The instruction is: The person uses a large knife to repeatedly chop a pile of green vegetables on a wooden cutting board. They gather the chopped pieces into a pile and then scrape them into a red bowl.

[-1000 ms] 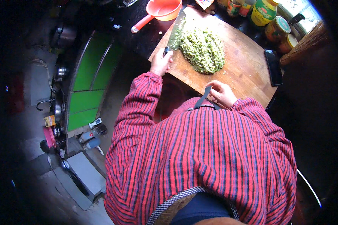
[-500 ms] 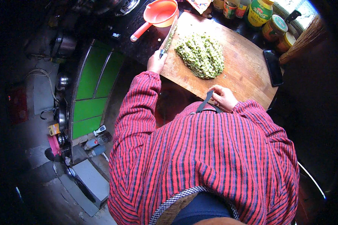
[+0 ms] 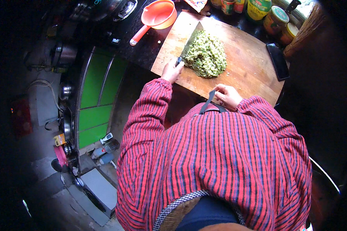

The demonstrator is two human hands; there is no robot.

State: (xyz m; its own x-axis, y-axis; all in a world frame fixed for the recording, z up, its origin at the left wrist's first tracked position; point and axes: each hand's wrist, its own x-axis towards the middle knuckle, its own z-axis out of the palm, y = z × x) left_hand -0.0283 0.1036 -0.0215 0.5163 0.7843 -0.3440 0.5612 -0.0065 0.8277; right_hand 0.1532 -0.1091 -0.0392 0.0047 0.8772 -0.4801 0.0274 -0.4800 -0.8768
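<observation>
My left hand [image 3: 171,71] grips the dark handle of a broad knife [image 3: 191,40], whose blade rests along the left side of a mound of finely chopped pale-green vegetable [image 3: 207,56]. The mound sits on a wooden cutting board [image 3: 254,67]. My right hand [image 3: 226,95], below the board's front edge, pinches a dark grey strap [image 3: 207,101] at the front of my red striped clothing.
A red plastic dipper [image 3: 158,13] is left of the board, on the dark counter [image 3: 127,50]. Several jars [image 3: 275,19] line the back right, beside straw bristles [image 3: 302,32]. A black phone [image 3: 277,61] lies at the board's right edge. Green cabinet doors [image 3: 92,81] stand at left.
My left hand has moved the knife rightward from the board's left edge to against the chopped mound. My right hand still pinches the strap. The whole view has shifted slightly.
</observation>
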